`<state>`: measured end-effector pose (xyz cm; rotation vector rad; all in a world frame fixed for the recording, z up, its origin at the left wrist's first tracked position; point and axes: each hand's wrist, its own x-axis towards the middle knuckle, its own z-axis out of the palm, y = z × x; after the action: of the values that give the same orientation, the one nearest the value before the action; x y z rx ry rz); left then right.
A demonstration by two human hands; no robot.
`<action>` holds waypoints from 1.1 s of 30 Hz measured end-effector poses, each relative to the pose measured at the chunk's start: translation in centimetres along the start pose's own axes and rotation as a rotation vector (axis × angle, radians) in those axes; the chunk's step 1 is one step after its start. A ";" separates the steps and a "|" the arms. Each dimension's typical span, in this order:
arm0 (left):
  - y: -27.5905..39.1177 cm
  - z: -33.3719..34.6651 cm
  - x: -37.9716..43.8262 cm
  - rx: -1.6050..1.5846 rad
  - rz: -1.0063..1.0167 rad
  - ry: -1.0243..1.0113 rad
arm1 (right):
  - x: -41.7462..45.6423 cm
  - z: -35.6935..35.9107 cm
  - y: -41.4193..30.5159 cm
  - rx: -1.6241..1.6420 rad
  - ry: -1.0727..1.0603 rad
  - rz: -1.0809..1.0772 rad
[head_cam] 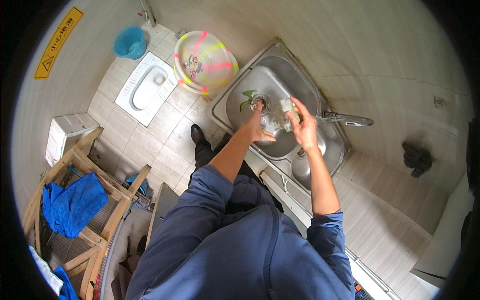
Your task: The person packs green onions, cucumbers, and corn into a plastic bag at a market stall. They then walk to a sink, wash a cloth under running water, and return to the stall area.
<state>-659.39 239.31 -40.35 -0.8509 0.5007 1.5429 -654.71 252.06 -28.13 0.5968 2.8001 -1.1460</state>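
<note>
My right hand point(304, 129) grips a wet, whitish-green clump point(287, 108) between thumb and fingers above the large basin of the stainless steel sink point(242, 80). What the clump is, I cannot tell; its lower part looks blurred and shiny. Beside it my left hand point(258, 127) is over the same basin with its fingers apart and nothing in them. Its fingertips reach over the drain strainer point(267, 100). A sprig with green leaves point(247, 98) lies at the strainer's left edge.
A chrome faucet point(350, 119) stands at the sink's right rim, near a smaller basin point(329, 150). To the left are plastic washbasins point(210, 56), a squat toilet point(146, 88) and a blue bucket point(127, 43). A wooden frame point(118, 213) bears a blue cloth point(75, 204).
</note>
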 end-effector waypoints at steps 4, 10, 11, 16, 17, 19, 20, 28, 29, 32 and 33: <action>-0.8 0.3 1.6 -0.121 0.028 -0.636 | -2.3 -0.2 -1.7 -0.050 -0.188 -0.132; 0.9 1.9 2.7 -0.113 0.046 -0.707 | -4.6 -0.7 -2.6 -0.269 -0.400 -0.365; 1.0 2.4 2.0 -0.101 0.094 -0.714 | -4.6 -0.9 -3.0 -0.270 -0.426 -0.344; 1.4 4.3 -0.6 0.296 0.401 -0.384 | -3.9 0.6 -0.8 -0.066 0.098 0.023; 0.9 4.9 -0.3 0.265 0.461 -0.410 | -3.2 1.2 -0.3 0.015 0.247 0.088; 0.2 5.9 -0.6 0.199 0.584 -0.464 | -1.5 2.0 0.7 0.079 0.204 0.185; 0.1 6.2 -1.0 0.153 0.585 -0.528 | -1.2 2.1 1.1 0.096 0.187 0.224; 0.7 5.3 -1.8 0.169 0.404 -0.620 | 1.1 0.6 2.3 0.165 -0.033 0.342; 0.8 5.0 -1.6 0.272 0.444 -0.420 | 1.4 0.5 2.7 0.194 -0.005 0.365; 1.5 2.5 2.7 0.399 0.568 0.114 | 2.8 0.3 3.2 0.175 0.118 0.382; 1.6 2.0 2.4 0.393 0.588 0.331 | 3.0 0.1 3.1 0.235 0.147 0.345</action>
<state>-661.34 242.12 -41.11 -0.6795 1.3420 1.7428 -656.39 254.96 -30.86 1.1745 2.5432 -1.4085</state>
